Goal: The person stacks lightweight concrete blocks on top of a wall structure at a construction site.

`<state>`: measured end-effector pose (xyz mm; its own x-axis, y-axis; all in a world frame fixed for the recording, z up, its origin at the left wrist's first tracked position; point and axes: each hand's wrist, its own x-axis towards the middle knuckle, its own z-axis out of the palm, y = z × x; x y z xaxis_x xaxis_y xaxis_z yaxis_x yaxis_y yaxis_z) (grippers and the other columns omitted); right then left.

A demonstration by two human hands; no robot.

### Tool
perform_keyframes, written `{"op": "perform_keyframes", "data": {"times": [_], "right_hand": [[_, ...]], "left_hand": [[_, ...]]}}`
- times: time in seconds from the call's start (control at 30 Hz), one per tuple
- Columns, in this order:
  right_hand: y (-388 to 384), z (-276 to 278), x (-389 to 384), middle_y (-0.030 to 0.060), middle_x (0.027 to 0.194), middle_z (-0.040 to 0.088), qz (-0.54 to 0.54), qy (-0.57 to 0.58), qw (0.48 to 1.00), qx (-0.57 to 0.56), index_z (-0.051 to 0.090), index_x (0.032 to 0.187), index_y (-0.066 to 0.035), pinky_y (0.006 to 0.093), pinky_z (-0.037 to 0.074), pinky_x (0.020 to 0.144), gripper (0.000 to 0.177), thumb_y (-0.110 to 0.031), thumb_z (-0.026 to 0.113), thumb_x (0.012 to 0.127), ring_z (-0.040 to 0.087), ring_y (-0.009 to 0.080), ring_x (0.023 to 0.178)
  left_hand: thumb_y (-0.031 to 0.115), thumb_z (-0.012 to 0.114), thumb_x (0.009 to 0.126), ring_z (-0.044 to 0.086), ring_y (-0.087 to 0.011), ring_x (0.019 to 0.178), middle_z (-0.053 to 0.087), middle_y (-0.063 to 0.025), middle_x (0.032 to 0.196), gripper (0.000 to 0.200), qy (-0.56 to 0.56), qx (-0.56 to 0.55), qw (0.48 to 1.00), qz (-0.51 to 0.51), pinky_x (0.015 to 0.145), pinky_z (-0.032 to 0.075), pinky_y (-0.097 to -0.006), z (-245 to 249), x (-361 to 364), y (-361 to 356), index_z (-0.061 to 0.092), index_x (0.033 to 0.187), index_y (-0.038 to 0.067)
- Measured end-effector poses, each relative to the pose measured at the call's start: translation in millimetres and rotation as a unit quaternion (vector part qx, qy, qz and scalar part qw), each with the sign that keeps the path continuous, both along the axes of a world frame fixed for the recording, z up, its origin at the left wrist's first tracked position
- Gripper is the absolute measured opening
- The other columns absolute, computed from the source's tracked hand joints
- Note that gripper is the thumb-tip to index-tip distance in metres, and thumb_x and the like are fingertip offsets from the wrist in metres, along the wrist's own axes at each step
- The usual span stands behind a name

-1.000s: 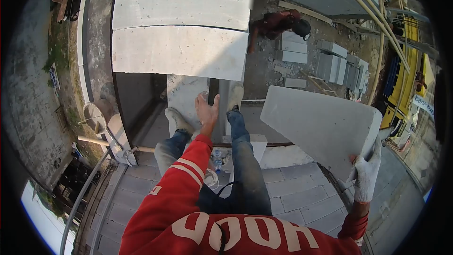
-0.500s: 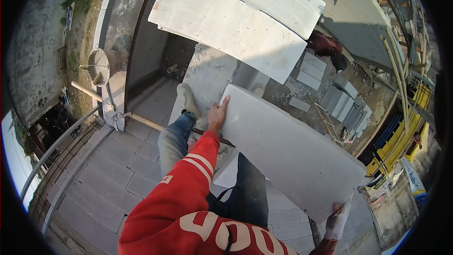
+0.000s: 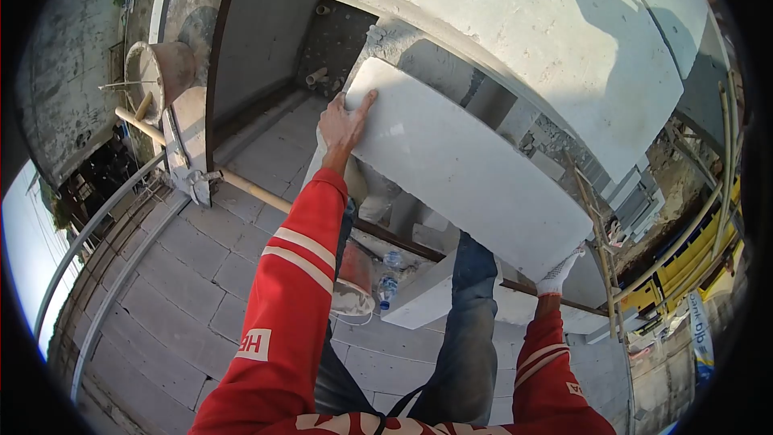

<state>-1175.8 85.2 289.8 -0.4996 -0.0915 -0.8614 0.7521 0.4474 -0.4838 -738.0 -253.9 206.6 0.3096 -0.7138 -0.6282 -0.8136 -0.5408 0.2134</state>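
Between my hands is a long pale aerated concrete block (image 3: 467,169), slanting from upper left to lower right with a broad face toward me. My bare left hand (image 3: 345,123) grips its upper left end, thumb over the near face. At the lower right corner, my right hand (image 3: 560,274) in a white glove holds the other end; some of its fingers are hidden. Past the block, two larger white blocks or slabs (image 3: 499,40) lie side by side, with a shadow over the right one. My legs in jeans (image 3: 475,306) stand below the held block.
A reddish bucket (image 3: 354,278) and plastic bottles (image 3: 388,283) sit between my legs, beside a pale block (image 3: 427,298). At left are a round mortar-stained bucket (image 3: 157,72) and a bamboo pole (image 3: 254,191). Grey block paving (image 3: 193,290) covers the floor; metal rails edge the drop at left.
The concrete block has moved forward and left, carried by both hands, and my arms now reach farther out. The view has shifted, bringing the bucket and bottles by my legs into sight.
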Motion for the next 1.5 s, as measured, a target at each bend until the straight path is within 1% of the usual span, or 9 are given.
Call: {"op": "perform_keyframes", "data": {"times": [0.27,0.57,0.73,0.8,1.1,1.13,1.27,1.4,1.5], "right_hand": [[34.7,-80.8,-34.6,0.0055,0.152,0.040,-0.039,0.041,0.998,-0.001,0.034,0.152,-0.019,0.0513,0.037,0.110,0.085,-0.077,0.035,0.090,0.042,0.0328,0.135],[-83.1,-190.3,40.5,0.0025,0.154,0.036,0.026,-0.020,0.994,-0.101,0.029,0.154,-0.019,0.0440,0.036,0.112,0.080,-0.073,0.029,0.095,0.039,0.0269,0.138],[-150.8,-178.1,70.6,0.0011,0.156,0.033,0.014,-0.093,0.990,-0.105,0.027,0.155,-0.019,0.0422,0.029,0.115,0.081,-0.074,0.028,0.095,0.035,0.0256,0.140],[-159.0,-178.5,80.3,0.0018,0.154,0.036,0.058,0.006,0.994,-0.089,0.030,0.154,-0.020,0.0428,0.033,0.113,0.080,-0.074,0.028,0.095,0.038,0.0254,0.138],[-187.3,-161.5,95.1,0.0058,0.146,0.047,0.057,-0.103,0.993,0.023,0.040,0.148,-0.015,0.0433,0.039,0.108,0.079,-0.072,0.022,0.096,0.048,0.0274,0.130],[-187.2,-160.0,93.0,0.0060,0.146,0.047,0.058,-0.139,0.988,0.036,0.041,0.148,-0.016,0.0431,0.039,0.108,0.076,-0.070,0.022,0.097,0.048,0.0273,0.130],[-149.8,-207.8,96.8,0.0088,0.139,0.053,0.062,-0.130,0.990,-0.004,0.047,0.142,-0.011,0.0419,0.041,0.105,0.070,-0.061,0.021,0.101,0.051,0.0261,0.125],[-144.6,-239.3,106.9,0.0089,0.134,0.056,0.027,-0.056,0.998,-0.025,0.048,0.140,-0.005,0.0380,0.040,0.105,0.073,-0.060,0.020,0.102,0.051,0.0248,0.124],[-147.8,-222.8,107.4,0.0147,0.132,0.061,0.175,-0.012,0.984,0.011,0.050,0.136,0.001,0.0370,0.038,0.108,0.078,-0.061,0.018,0.101,0.054,0.0305,0.126]], "left_hand": [[0.071,0.063,0.072,0.067,-0.0398,0.098,0.069,-0.0256,0.102,0.083,0.056,-0.048,0.996,-0.040,0.090,0.050,-0.0453,-45.6,-52.6,-16.8,0.069,0.112,-0.001],[0.066,0.074,0.066,0.068,-0.0350,0.096,0.070,-0.0200,0.104,0.082,0.051,-0.109,0.993,-0.007,0.088,0.052,-0.0435,-58.5,42.0,-98.5,0.065,0.110,-0.003],[0.071,0.077,0.061,0.066,-0.0339,0.103,0.064,-0.0216,0.115,0.099,-0.012,-0.059,0.998,0.005,0.090,0.053,-0.0411,-46.9,59.6,-120.7,0.059,0.123,-0.003],[0.070,0.078,0.060,0.064,-0.0333,0.109,0.063,-0.0213,0.117,0.098,-0.023,-0.096,0.995,0.020,0.093,0.052,-0.0415,-55.3,72.4,-125.9,0.059,0.125,0.000],[0.066,0.075,0.071,0.055,-0.0342,0.118,0.052,-0.0242,0.132,0.096,-0.140,-0.156,0.976,-0.063,0.100,0.046,-0.0434,-66.9,78.5,-122.9,0.048,0.136,0.001],[0.062,0.076,0.074,0.054,-0.0351,0.119,0.048,-0.0261,0.134,0.095,-0.171,-0.186,0.965,-0.068,0.100,0.045,-0.0434,-53.5,68.6,-114.8,0.043,0.139,0.001],[0.044,0.073,0.087,0.053,-0.0316,0.114,0.044,-0.0250,0.129,0.080,0.107,-0.379,0.902,0.179,0.095,0.046,-0.0421,66.7,4.6,-107.6,0.036,0.142,0.000],[0.043,0.063,0.094,0.045,-0.0295,0.127,0.044,-0.0204,0.132,0.066,0.129,-0.518,0.845,-0.031,0.099,0.045,-0.0448,181.6,-71.9,-124.5,0.040,0.139,0.001],[0.042,0.062,0.095,0.043,-0.0316,0.129,0.042,-0.0197,0.136,0.066,0.034,-0.519,0.825,-0.224,0.105,0.039,-0.0502,220.5,-139.8,-127.2,0.039,0.140,0.000]]}}
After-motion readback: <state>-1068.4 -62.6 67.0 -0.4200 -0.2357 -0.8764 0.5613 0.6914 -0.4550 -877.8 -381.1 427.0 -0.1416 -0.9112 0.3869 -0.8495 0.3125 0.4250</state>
